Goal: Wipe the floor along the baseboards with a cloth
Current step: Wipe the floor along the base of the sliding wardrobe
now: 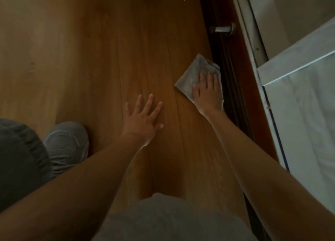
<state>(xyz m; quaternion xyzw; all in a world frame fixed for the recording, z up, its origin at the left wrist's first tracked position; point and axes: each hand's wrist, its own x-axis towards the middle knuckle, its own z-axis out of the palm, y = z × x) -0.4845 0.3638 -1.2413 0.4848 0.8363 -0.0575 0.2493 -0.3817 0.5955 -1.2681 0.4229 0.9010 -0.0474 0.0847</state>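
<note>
Wooden floor [90, 59] fills the view, warm brown boards running away from the person crouched over it, dim light throughout. Nearest the camera, a grey shoe [66, 142] sits planted on the boards, well to the left of both hands.

Next out, the left hand [143, 117] is flat on the floor, fingers straight and fanned, holding nothing; it looks like a brace taking body weight, arm stretched forward from the shoulder.

Further out and to the right, the right hand [208, 93] presses down on the cloth [195, 72]. Fingers lie straight and close together on top of it, palm down, wrist low, forearm reaching out long. No pinch, no curl: the grip is a flat press, not a clench.

Cloth itself: grey, soft, limp, light, folded into a rough pad that juts out ahead of the fingertips and to their left. I'd judge it slides easily on smooth boards but will bunch or slip out if pressure lifts, so the best hold is a spread palm over its middle, weight carried through the heel of the hand.

Just right of the grip, the cloth's edge meets the dark baseboard [233, 88], a shadowed strip along the wall. Beyond the fingertips, a metal doorstop [222, 29] pokes out low over the floor, a snag to steer around if the wipe heads that way.
</note>
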